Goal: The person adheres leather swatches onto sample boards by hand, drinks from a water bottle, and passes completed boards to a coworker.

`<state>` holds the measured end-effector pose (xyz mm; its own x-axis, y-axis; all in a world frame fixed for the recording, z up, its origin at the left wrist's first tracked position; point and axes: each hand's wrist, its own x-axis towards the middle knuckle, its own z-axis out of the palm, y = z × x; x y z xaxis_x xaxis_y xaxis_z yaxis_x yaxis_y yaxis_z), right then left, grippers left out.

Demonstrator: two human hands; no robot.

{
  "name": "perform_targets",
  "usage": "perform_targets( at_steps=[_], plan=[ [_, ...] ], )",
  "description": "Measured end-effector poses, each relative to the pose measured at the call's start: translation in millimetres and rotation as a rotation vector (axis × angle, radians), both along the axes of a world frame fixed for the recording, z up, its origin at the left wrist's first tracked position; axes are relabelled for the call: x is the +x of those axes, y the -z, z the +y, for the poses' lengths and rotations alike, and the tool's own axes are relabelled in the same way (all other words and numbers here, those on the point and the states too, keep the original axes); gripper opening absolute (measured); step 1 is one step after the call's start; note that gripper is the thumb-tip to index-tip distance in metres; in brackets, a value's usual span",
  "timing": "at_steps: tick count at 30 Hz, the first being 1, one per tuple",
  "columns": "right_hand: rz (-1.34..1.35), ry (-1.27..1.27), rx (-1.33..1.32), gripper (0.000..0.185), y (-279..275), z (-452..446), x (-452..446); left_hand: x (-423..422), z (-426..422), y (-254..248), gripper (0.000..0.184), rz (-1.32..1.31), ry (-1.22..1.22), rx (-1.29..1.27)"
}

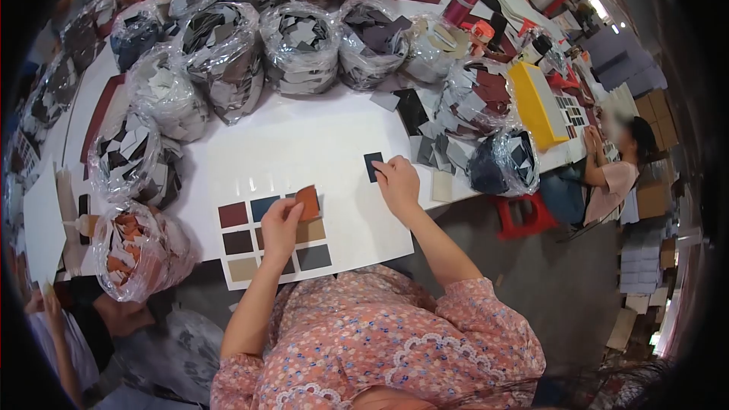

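A white sheet (334, 152) lies on the table in front of me, with rows of coloured swatches on its lower left part. Among them are a maroon swatch (233, 215), a tan swatch (243, 269) and a grey swatch (314, 257). My left hand (281, 224) pinches an orange swatch (308, 202) by its left side over the top row, hiding some swatches beneath. Near the sheet's upper right, my right hand (399, 186) has its fingertips closed on a dark blue swatch (372, 167), which looks flat against the sheet.
Several clear plastic bags of loose swatches, such as a grey-filled bag (300, 49) and an orange-filled bag (137, 250), ring the sheet. A yellow box (535, 106) stands right, above a red stool (524, 215). A co-worker (615, 175) sits at the right; another person's arm shows lower left.
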<state>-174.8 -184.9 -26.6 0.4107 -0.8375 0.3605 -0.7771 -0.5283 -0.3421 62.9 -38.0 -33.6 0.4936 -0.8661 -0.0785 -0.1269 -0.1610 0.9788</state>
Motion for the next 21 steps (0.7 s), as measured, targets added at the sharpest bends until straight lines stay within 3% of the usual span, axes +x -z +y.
perform_targets(
  at_steps=[5,13,21],
  plan=[
    [-0.032,-0.003,0.005,0.02,-6.0,3.3,0.9,-16.5,-46.6,-9.2,0.018,0.085,0.075,0.058],
    [-0.217,0.015,0.107,0.015,-1.1,22.6,-14.5,-29.9,-72.1,7.0,0.024,-0.177,0.028,0.16],
    [-0.202,-0.183,-0.018,0.018,-12.4,36.6,7.8,-29.6,-78.0,21.4,0.022,-0.359,0.015,0.114]
  ],
)
